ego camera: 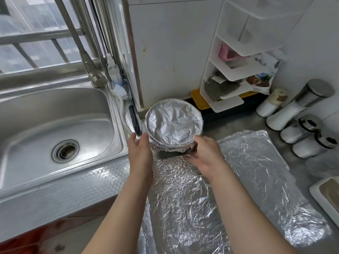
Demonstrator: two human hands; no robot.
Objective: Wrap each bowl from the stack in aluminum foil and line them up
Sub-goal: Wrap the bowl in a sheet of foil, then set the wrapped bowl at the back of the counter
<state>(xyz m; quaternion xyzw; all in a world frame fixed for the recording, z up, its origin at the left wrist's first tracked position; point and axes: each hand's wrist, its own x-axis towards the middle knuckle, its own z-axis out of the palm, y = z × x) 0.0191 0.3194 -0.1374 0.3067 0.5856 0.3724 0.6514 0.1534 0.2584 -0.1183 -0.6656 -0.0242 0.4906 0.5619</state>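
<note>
Beside the sink (55, 110), left hand (140, 149) rests straight-fingered against the stack of foil-wrapped bowls (174, 123), right hand (203, 153) grips its dark base; next, probably, one bowl goes onto the foil sheet (183, 189).

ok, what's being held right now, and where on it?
The stack of foil-wrapped bowls, tilted, sits between both hands: left hand against its left side, right hand gripping its lower right edge.

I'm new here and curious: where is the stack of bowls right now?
Head view, centre: the stack of bowls is just right of the sink, between the left hand and right hand.
</note>
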